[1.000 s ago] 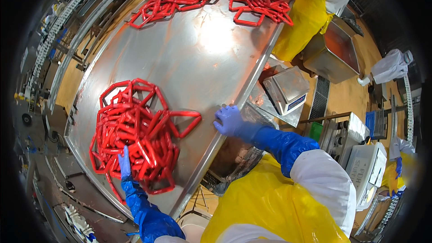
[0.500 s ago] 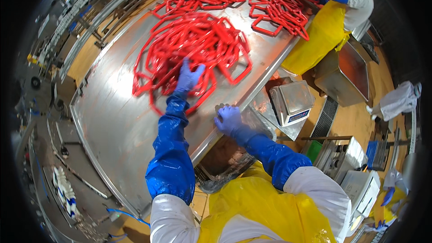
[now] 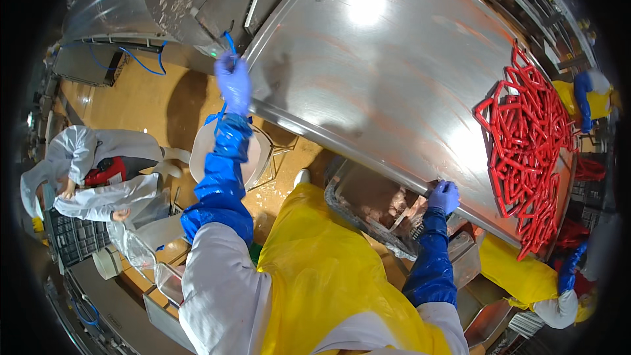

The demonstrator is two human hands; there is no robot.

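Past the left corner of the steel table (image 3: 315,85), my left hand (image 3: 233,84), in a purple glove, is closed around a thin blue hose (image 3: 229,41). The hose shows above and below my fingers. My right hand (image 3: 444,197), gloved the same way, grips the table's near rim with curled fingers. Far from my left hand, a heap of red sausage links (image 3: 529,151) lies on the right end of the table. Wet smears streak the metal between.
A tub of pale meat (image 3: 374,197) stands under the near rim. Left of me are a pale round-cornered bin (image 3: 256,158) and a bending person in white (image 3: 112,158). A co-worker in a yellow apron (image 3: 519,276) is at the right. Dark machinery (image 3: 190,6) borders the far left.
My view has swung left. My left hand has left the sausage heap and now holds the blue hose beyond the table's corner. My right hand is still at the near rim.
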